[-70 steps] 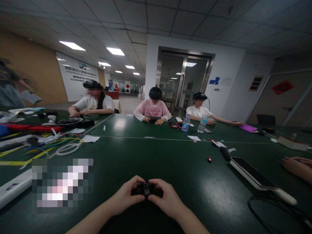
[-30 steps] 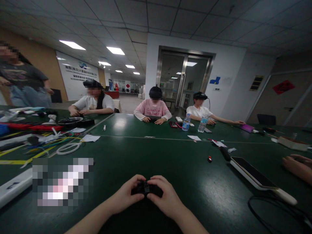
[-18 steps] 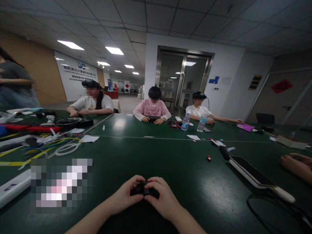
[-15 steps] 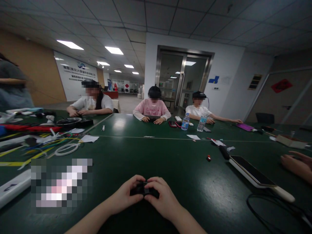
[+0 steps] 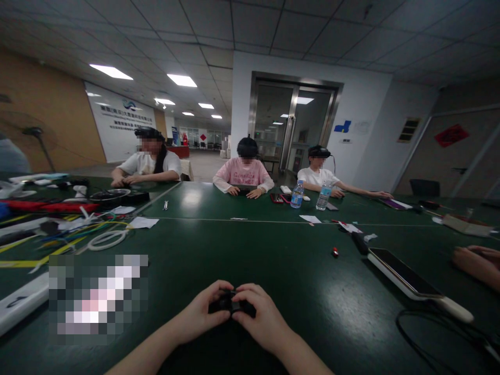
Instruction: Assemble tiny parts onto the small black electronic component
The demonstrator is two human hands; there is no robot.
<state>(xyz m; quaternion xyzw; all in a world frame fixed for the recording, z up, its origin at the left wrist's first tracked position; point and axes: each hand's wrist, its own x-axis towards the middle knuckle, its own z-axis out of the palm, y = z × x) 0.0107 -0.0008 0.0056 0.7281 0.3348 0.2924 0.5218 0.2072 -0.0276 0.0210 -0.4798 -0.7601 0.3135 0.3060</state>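
A small black object (image 5: 235, 306) is gripped between my two hands, low in the middle of the view; the fingers cover much of it, and its exact kind cannot be made out. My left hand (image 5: 207, 308) closes on its left end, thumb at the near side and fingers over the far side. On the other end, my right hand (image 5: 261, 311) is closed in the same way. Both hands rest at the near part of the dark green table (image 5: 187, 265), the fingertips almost meeting.
At left lie a blurred-out phone-like item (image 5: 103, 297), a white power strip (image 5: 25, 302) and cables (image 5: 107, 239). To the right are a tiny red item (image 5: 335, 252) and a white-handled device with a dark screen (image 5: 406, 273). Two water bottles (image 5: 297, 195) stand farther off. Several people sit around.
My hands and the black object stay nearly still. At far left a standing person has moved mostly out of view, exposing a fan. A purple item at far right has shifted under a person's hand.
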